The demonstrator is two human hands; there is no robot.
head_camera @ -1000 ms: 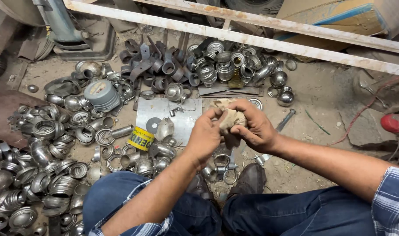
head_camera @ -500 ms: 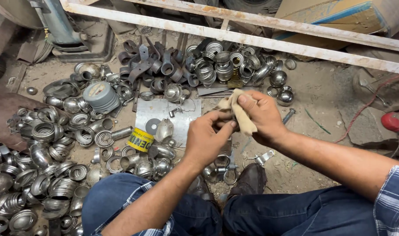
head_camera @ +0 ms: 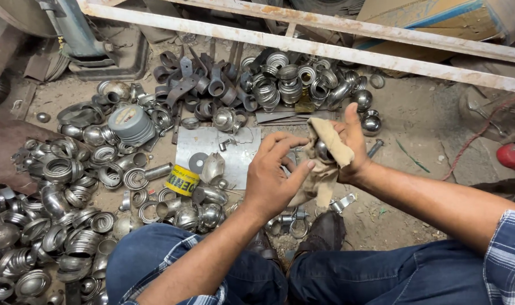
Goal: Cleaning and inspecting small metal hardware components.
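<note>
My right hand point(head_camera: 350, 144) holds a tan cloth point(head_camera: 325, 155) wrapped about a small shiny metal piece point(head_camera: 322, 150), thumb raised. My left hand point(head_camera: 274, 175) is just left of the cloth with fingers spread, its fingertips touching the cloth's edge and holding nothing. Both hands hover above a flat grey steel plate point(head_camera: 212, 149) lying on the dusty floor, over my knees in blue jeans.
Heaps of polished steel rings and caps point(head_camera: 54, 226) cover the floor at left. More rings and dark brackets point(head_camera: 269, 85) lie at the back. A yellow tape roll point(head_camera: 182, 180), a grey tape roll point(head_camera: 130, 121), a rusty white bar point(head_camera: 325, 51), a red object point(head_camera: 511, 155).
The hands were closed together on the cloth. Now the right hand has lifted the cloth up and right, and the left hand has let go and spread its fingers.
</note>
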